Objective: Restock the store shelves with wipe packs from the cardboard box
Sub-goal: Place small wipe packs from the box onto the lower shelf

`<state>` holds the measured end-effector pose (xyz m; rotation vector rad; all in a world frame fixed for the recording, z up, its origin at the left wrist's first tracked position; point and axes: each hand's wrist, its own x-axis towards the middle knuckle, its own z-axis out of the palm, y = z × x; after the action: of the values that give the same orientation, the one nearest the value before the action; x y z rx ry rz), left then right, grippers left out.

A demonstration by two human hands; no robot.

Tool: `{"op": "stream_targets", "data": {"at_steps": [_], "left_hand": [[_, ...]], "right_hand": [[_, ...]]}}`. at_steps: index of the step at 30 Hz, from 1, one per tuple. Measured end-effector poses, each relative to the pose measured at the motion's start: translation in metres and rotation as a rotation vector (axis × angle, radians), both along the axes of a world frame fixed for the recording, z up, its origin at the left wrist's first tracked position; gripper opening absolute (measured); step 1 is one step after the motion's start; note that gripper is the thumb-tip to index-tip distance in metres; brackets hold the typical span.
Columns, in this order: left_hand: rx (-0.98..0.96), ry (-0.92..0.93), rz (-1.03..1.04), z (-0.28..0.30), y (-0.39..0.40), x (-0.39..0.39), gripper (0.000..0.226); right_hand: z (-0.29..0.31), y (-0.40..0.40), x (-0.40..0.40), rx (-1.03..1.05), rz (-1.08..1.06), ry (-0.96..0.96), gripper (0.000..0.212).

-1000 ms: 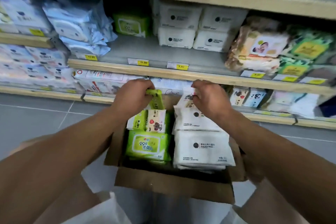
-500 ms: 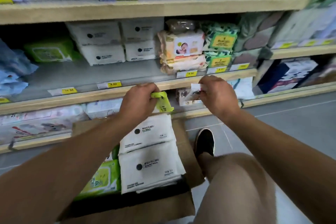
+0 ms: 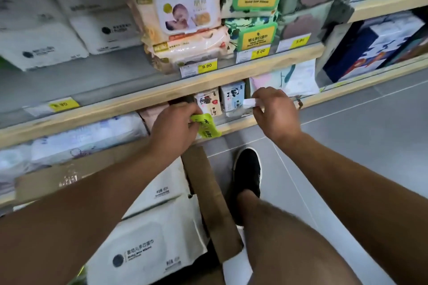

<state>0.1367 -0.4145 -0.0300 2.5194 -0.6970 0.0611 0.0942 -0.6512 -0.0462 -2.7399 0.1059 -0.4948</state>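
Cardboard box [image 3: 208, 192] now low in view, white packs inside; the view has swung right to the bottom shelf [image 3: 243, 122]. Left hand [image 3: 176, 129] pinches small green wipe pack [image 3: 206, 126] at shelf lip. Right hand [image 3: 273, 111] pinches small white pack [image 3: 251, 102] beside the panda packs [image 3: 232, 97]. Placement likely imminent.

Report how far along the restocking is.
Mid-job. Small packs already stand on the bottom shelf. In hand: left hand grips a green pack, right hand pinches a white pack, both at that shelf. Left: large white packs remain in the cardboard box.
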Motion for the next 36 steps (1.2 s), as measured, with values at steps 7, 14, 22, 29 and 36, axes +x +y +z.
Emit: {"op": "stream_targets", "data": {"at_steps": [7, 14, 22, 29, 36], "left_hand": [[0.016, 0.050, 0.014, -0.038, -0.020, 0.028, 0.019], [0.007, 0.050, 0.000, -0.060, -0.030, 0.049, 0.020], [0.004, 0.070, 0.013, -0.074, -0.026, 0.059, 0.018], [-0.029, 0.074, 0.003, -0.078, -0.023, 0.063, 0.017], [-0.010, 0.076, 0.029, -0.077, -0.030, 0.062, 0.017]], "right_hand": [[-0.056, -0.015, 0.040, -0.009, 0.013, 0.052, 0.016], [-0.099, -0.019, 0.073, -0.048, -0.008, 0.102, 0.018], [-0.123, -0.020, 0.088, -0.117, -0.027, 0.075, 0.017], [-0.122, -0.015, 0.097, -0.150, 0.003, 0.083, 0.021], [-0.124, -0.013, 0.101, -0.363, -0.077, 0.002, 0.014]]}}
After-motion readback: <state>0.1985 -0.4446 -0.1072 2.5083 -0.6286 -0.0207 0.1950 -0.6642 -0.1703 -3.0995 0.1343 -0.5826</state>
